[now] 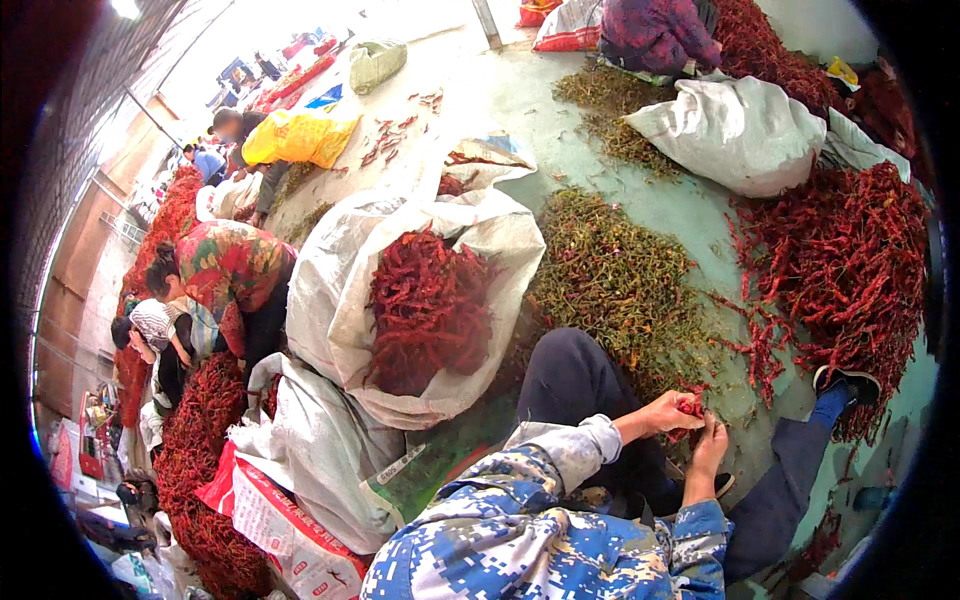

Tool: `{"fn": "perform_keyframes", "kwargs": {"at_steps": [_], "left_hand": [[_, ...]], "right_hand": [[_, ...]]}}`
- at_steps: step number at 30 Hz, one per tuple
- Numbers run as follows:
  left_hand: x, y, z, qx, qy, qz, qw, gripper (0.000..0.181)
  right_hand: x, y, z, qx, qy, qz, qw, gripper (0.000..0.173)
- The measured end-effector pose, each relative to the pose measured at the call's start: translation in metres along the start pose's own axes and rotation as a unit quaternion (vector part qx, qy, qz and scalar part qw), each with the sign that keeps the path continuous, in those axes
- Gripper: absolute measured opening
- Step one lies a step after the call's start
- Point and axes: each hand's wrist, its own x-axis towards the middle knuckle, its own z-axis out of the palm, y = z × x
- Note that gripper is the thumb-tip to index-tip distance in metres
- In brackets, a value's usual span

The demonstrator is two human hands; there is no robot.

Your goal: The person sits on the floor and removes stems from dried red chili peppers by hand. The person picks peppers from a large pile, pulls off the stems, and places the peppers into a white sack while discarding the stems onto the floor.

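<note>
My left hand [670,412] is closed around a small bunch of dried red chillies [691,409], above the floor between my legs. Right beside it, my right hand [709,442] has its thumb and fingertips pinched together at the lower edge of the bunch; whether a stem is between them is too small to tell. Beyond my hands lies a heap of green-brown chilli stems [611,277]. A large open white woven sack [337,300] holds many dried red chillies [427,315]. On the right, by my shoe, a big pile of dried red chillies [847,277] spreads over the floor.
A full white woven sack [739,135] lies behind the stems, near a person in a purple patterned jacket [652,34]. To the left, several people bend over a long row of red chillies [202,465]. A white and red printed sack [289,525] lies at lower left.
</note>
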Motion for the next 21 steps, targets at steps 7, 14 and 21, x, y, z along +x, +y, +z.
{"fn": "perform_keyframes", "kwargs": {"at_steps": [7,14,21], "left_hand": [[0.013,0.025,0.022,-0.052,-0.018,-0.101,0.993,0.019],[0.023,0.034,-0.018,-0.199,0.133,-0.029,0.971,0.020],[0.031,0.029,-0.009,-0.131,0.140,-0.020,0.981,0.018]], "right_hand": [[0.028,-0.007,-0.022,-0.497,0.126,-0.329,0.793,0.013],[0.076,-0.013,-0.055,-0.409,-0.076,-0.234,0.879,0.040],[0.159,-0.034,-0.119,-0.455,0.140,-0.119,0.871,0.031]]}}
